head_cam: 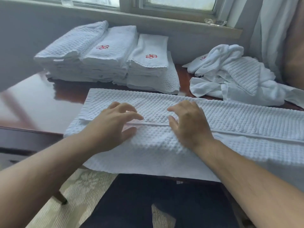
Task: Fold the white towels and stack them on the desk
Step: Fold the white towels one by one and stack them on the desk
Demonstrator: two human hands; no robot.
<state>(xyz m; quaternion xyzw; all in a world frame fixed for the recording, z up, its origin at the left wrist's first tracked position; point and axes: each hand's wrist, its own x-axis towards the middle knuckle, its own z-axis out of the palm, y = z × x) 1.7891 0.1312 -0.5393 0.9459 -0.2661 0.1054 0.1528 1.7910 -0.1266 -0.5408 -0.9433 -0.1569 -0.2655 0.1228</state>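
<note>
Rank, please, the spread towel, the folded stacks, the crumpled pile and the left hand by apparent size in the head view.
1. spread towel, though nearest the camera
2. folded stacks and crumpled pile: alike, unranked
3. left hand

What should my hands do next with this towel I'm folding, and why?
Probably slide the left hand and right hand apart along the hem to flatten it: both rest close together there, and the towel lies long across the desk.

left hand (115, 127), right hand (189, 125): resting on waffle towel (230, 116) | folded stacks (105, 55): behind | crumpled pile (230, 74): right
</note>
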